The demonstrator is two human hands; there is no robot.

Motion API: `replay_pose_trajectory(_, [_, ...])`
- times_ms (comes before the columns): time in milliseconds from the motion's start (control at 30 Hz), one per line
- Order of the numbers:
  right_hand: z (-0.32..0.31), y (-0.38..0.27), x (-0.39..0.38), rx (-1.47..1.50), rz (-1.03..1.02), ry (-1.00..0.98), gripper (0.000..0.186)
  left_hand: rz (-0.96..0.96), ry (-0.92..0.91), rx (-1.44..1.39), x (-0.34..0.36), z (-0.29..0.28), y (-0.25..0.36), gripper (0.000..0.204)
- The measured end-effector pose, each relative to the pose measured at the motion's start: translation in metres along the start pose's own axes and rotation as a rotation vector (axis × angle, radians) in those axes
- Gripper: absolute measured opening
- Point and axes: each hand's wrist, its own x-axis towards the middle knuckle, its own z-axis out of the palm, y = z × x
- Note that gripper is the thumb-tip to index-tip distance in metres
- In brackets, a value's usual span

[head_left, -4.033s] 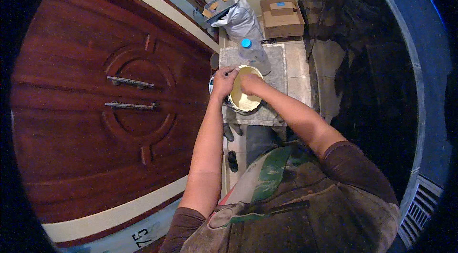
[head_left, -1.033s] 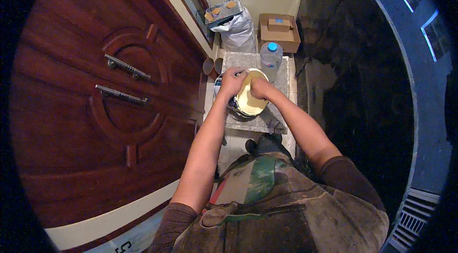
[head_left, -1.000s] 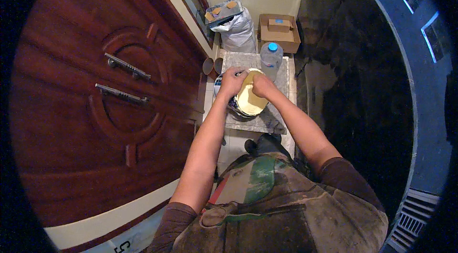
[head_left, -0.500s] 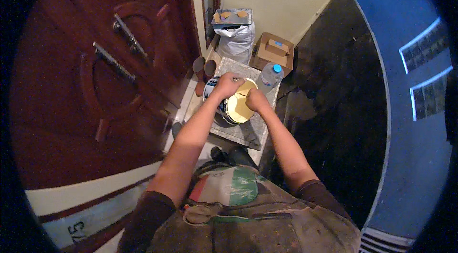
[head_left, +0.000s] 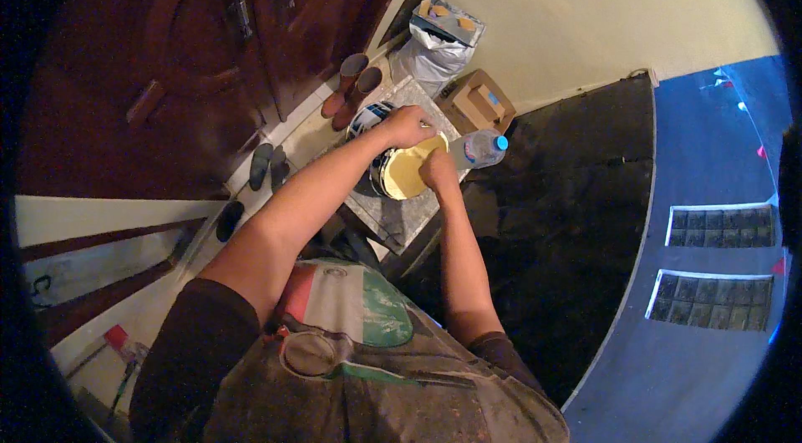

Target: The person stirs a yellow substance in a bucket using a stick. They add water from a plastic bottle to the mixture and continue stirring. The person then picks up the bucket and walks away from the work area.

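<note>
A paint bucket (head_left: pixel 407 172) with a pale yellow inside and a dark, white and blue outside leans toward me on a speckled stone slab (head_left: pixel 368 213). My left hand (head_left: pixel 409 127) is closed on its upper rim. At the right side of the bucket's mouth is my right hand (head_left: pixel 439 169), a fist with its knuckles inside the opening. Whatever that fist holds is hidden behind the fingers. Just right of the bucket, a clear plastic bottle (head_left: pixel 480 149) with a blue cap stands near the slab's edge.
Brown rubber boots (head_left: pixel 355 94) stand by the dark red door (head_left: pixel 192 92). Behind the slab are a white sack (head_left: pixel 430 58) and an open cardboard box (head_left: pixel 478 104). Dark slippers (head_left: pixel 261 165) lie at the left. A dark floor (head_left: pixel 560 217) drops away on the right.
My view has turned, so the scene appears rotated clockwise. The left hand stays on the rim; the right hand has shifted slightly within the bucket's mouth. The bucket remains tilted.
</note>
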Motion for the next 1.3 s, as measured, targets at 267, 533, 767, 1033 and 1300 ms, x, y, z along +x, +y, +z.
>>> replay_pose_trajectory(267, [0.010,0.003,0.001,0.137,0.077,-0.123,0.028,0.091,-0.100,-0.078,0.010,-0.003,-0.013,0.036])
replay_pose_trajectory(533, [-0.047,-0.064,-0.020,0.305,0.328,-0.390,0.026,0.095,-0.069,0.004,-0.002,-0.015,-0.009,0.034])
replay_pose_trajectory(767, [-0.041,-0.042,-0.071,0.287,0.124,-0.058,0.025,0.222,-0.041,0.075,-0.022,-0.036,-0.006,0.031])
replay_pose_trajectory(1033, [-0.043,-0.060,-0.143,0.228,0.107,0.021,0.020,0.318,0.014,0.149,-0.046,-0.055,-0.006,0.026])
replay_pose_trajectory(1300, [-0.001,-0.067,-0.159,0.332,0.113,0.026,0.016,0.306,-0.069,0.178,-0.054,-0.012,0.035,0.028])
